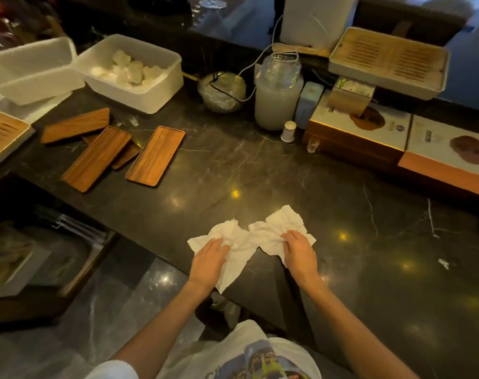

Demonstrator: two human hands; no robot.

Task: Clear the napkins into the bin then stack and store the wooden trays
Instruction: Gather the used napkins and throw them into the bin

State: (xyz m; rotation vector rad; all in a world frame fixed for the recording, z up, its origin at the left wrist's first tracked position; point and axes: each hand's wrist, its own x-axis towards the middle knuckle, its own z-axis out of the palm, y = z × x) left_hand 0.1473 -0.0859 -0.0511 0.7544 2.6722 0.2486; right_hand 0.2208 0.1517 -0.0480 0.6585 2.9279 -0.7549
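Observation:
Two crumpled white napkins lie at the near edge of the dark marble counter (260,170). My left hand (208,260) rests flat on the left napkin (234,258), which hangs over the counter's edge. On the right napkin (276,228) my right hand (299,251) presses with its fingers curled into the paper. Several flat wooden trays lie scattered at the far left: one apart (156,155), a long one (97,158) overlapping smaller ones, and one further back (75,125).
Two white plastic tubs (139,86) (33,69) stand at the back left, a slatted tray (3,135) at the far left. A jar (278,91), a bowl (221,91), boxes (358,127) and another slatted tray (388,61) line the back right. A paper scrap (444,263) lies right.

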